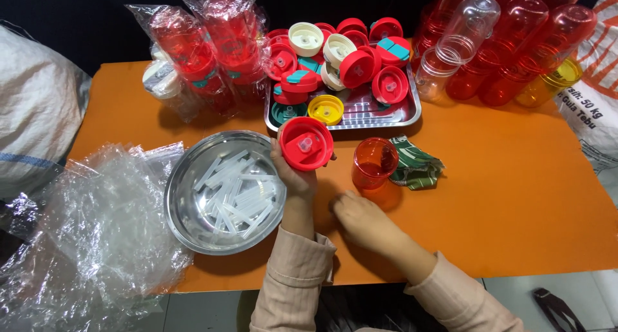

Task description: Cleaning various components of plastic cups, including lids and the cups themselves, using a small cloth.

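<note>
Head view: your left hand (293,177) grips red lid (306,143) above steel bowl (183,197) rim; right hand (360,219) rests loosely curled, empty, near orange cup (374,162). Keep lid level, steady cup first.

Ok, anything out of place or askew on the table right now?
Mostly tidy. A crumpled green cloth lies bunched behind the red cup, and loose clear plastic bags spill over the table's left edge. Nothing looks broken.

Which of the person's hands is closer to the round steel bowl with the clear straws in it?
Left. The left hand, holding a red lid, is right at the steel bowl rim. The right hand rests on the orange table, farther right, below the red cup.
</note>
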